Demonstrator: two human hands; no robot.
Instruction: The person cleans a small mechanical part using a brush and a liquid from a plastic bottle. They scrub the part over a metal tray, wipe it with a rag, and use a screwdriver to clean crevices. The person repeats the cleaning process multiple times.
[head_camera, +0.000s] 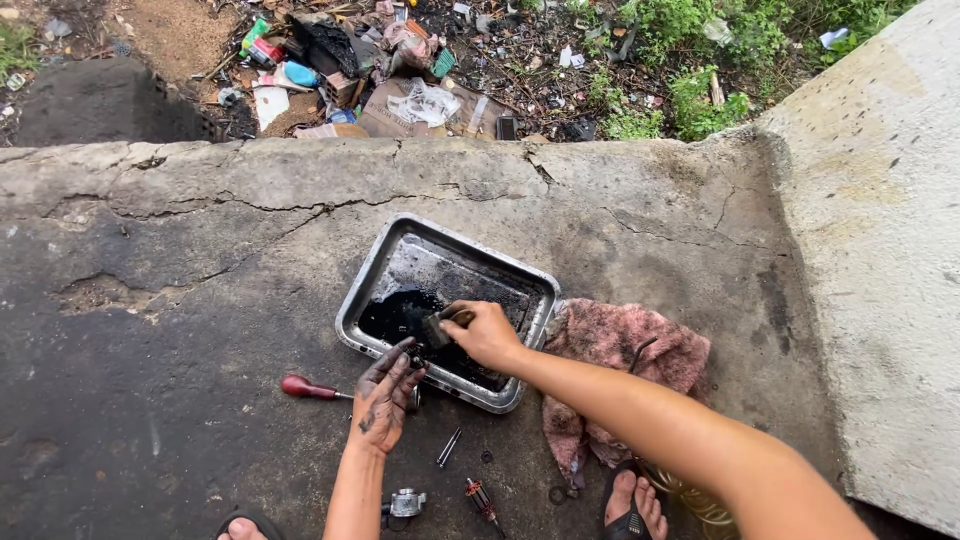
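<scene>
In the head view, a person looks down at a cracked, stained concrete floor (180, 330), and both bare arms reach to a shallow metal tray (395, 250) that lies in the middle of the scene. The tray holds a pool of black oily liquid (395, 315) in its near left part. The right hand (485, 333) is over the near side of the tray with its fingers closed around a small dark brush (437, 328), which it holds just above or in the black liquid. The left hand (385, 395), dirty with black oil, is at the near edge of the tray; its fingers are half bent around a small dark part (415, 352) just under the brush, but I cannot tell how firmly it grips it. A screwdriver with a red handle (308, 388) lies on the floor just left of the left hand. Near the person, on the floor, there are a small metal piece (407, 502), a small motor rotor (482, 497) and two thin pins (449, 446). A dirty pink rag (620, 350) lies to the right of the tray, partly under the right forearm. A foot in a sandal (632, 505) is at the near edge. Far behind the concrete edge there is scattered rubbish (380, 70) and green weeds (690, 90).
</scene>
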